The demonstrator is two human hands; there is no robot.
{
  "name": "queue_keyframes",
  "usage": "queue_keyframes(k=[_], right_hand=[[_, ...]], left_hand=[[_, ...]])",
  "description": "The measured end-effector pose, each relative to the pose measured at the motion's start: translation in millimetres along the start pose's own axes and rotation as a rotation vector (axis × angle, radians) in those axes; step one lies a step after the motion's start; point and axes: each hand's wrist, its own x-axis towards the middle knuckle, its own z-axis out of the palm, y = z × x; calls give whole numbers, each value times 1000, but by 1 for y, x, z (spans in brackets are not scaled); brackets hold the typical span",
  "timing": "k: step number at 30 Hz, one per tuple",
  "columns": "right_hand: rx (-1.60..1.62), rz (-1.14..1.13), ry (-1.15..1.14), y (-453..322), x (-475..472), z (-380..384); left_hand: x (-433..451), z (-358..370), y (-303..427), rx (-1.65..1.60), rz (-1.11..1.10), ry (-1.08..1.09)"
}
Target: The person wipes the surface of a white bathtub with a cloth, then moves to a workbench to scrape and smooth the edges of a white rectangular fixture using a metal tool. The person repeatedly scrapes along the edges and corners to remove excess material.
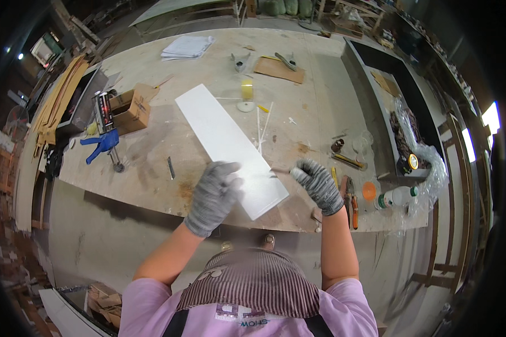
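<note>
A long white board [227,135] lies slantwise on the worktable, its near end towards me. My left hand [215,196], in a grey knit glove, overlaps the board's left edge near that end. Motion blur hides whether its fingers touch the board or hold anything. In a matching glove, my right hand [320,185] is to the right of the board. It grips a thin, dark-tipped tool [280,170] that points left over the board's right edge; the exact kind is unclear.
A blue-handled caulking gun [103,143] and an open cardboard box [130,110] stand left. Rolls of tape [246,94], white strips [261,128] and a yellow cutter [262,108] lie beyond the board. Orange-handled pliers [354,208] and a plastic bottle [398,196] lie right, near a dark tray [362,80].
</note>
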Motion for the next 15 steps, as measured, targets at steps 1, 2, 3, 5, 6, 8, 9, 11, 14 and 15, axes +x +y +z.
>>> queue_keyframes(k=[1,2,3,5,6,8,9,11,14,15], right_hand=[[-28,-1,4,0,-8,0],[-56,-2,7,-4,-16,4],[-86,-7,14,-7,-22,6],[-79,-20,4,-5,-26,10],[-69,-2,12,-6,-26,12],[-17,21,19,-6,-25,15],[15,25,46,-3,-25,17],[77,32,97,6,-25,21],[160,142,-7,10,-29,15],[170,189,-51,9,-31,13]], left_hand=[[16,11,10,28,110,-44],[27,21,15,56,220,-87],[35,30,17,124,203,-186],[44,44,17,267,169,-378],[46,52,17,319,279,-343],[49,54,18,349,253,-417],[51,55,19,364,241,-453],[50,56,19,373,275,-445],[45,53,15,391,316,-401],[44,53,13,394,330,-385]])
